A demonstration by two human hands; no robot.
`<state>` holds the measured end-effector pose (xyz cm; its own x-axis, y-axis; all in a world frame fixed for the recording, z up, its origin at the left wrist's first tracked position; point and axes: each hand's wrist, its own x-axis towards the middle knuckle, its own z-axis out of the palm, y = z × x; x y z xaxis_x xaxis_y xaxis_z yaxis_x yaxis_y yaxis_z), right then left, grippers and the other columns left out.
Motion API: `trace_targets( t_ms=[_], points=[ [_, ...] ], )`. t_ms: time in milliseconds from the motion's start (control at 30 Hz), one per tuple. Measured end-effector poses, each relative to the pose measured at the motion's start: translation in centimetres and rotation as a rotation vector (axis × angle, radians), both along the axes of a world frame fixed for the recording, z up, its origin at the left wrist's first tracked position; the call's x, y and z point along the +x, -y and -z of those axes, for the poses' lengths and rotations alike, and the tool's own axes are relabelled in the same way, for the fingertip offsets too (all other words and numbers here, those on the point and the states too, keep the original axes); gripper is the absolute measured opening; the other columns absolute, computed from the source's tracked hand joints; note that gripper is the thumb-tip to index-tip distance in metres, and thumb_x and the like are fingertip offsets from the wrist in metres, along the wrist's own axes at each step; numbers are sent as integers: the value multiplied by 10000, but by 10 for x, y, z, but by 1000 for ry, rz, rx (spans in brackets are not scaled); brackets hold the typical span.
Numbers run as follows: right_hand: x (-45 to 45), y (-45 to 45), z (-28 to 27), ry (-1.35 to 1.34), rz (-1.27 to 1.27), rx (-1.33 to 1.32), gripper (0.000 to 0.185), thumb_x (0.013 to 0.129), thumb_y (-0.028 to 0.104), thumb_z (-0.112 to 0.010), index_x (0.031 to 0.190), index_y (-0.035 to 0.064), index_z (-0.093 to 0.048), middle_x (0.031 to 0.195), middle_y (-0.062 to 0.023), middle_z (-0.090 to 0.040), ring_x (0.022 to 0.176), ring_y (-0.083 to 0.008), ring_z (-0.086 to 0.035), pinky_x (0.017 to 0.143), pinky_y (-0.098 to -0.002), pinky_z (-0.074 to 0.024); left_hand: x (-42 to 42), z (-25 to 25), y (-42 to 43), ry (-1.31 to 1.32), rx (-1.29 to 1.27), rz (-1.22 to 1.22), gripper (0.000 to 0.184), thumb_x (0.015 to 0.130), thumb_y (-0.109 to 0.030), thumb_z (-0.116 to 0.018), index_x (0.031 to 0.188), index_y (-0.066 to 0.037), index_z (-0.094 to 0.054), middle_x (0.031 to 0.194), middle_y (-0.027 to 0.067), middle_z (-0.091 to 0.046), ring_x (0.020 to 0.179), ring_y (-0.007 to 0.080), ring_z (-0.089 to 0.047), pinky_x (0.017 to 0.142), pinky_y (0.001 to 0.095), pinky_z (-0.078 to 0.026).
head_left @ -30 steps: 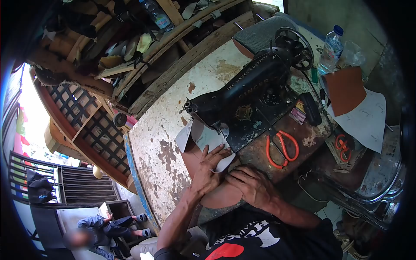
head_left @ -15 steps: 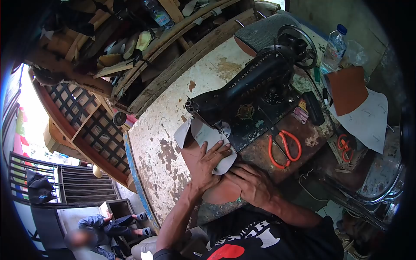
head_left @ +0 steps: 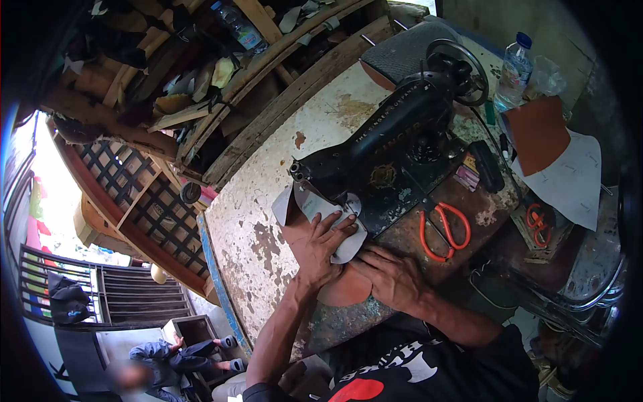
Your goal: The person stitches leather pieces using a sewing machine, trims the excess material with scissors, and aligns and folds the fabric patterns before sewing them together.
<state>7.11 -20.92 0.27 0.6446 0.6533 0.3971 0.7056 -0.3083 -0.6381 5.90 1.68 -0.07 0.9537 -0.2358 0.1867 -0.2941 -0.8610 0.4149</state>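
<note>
A black sewing machine (head_left: pixel 385 144) lies across the worn table, its needle end over a brown piece with white backing (head_left: pixel 345 287). My left hand (head_left: pixel 320 248) rests on this piece just below the needle end, fingers spread over the pale part. Close beside it on the right, my right hand (head_left: pixel 392 278) lies at the edge of the same piece, its fingers close together and pointing left. What its fingertips pinch, if anything, is hidden. Orange-handled scissors (head_left: pixel 445 232) lie right of the hands.
Wooden shelving (head_left: pixel 268 100) with scraps stands behind the table (head_left: pixel 234 221). A water bottle (head_left: pixel 514 70), a brown piece (head_left: pixel 538 134) on white sheets and smaller orange scissors (head_left: pixel 538 224) are at the right. A person (head_left: pixel 157 362) sits at lower left.
The brown and white piece has shifted slightly up toward the needle end, and both hands have moved with it. The whole view has tilted a little.
</note>
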Motion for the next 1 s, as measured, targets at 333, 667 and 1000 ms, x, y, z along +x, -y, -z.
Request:
trace_targets(
  t_ms=[333,667,1000],
  points=[
    [-2,-1,13,76,10,-47,437,865,53,-658,1299,56,-709,1310,-91,-699,1341,-251,-616,833,-386,-654,-13,-9,11,-145,-64,-76,627,810,-23,-717,1419,-163,-665,1515,52,-625,1491,318,-480,1298,617,-186],
    [-15,4,15,148,-3,-98,423,875,106,-652,1287,23,-704,1353,-140,-693,1349,-295,-623,956,-426,-603,-25,-22,14,-211,-110,-79,556,827,4,-719,1356,-167,-712,1487,20,-652,1505,308,-470,1301,607,-202],
    [-33,10,18,182,-72,-197,440,956,173,-578,1342,-17,-670,1404,-173,-667,1415,-323,-560,1063,-448,-482,-29,-25,19,-173,137,-41,622,788,-74,-772,1394,-180,-678,1554,-1,-590,1503,285,-467,1300,633,-176]
  ],
)
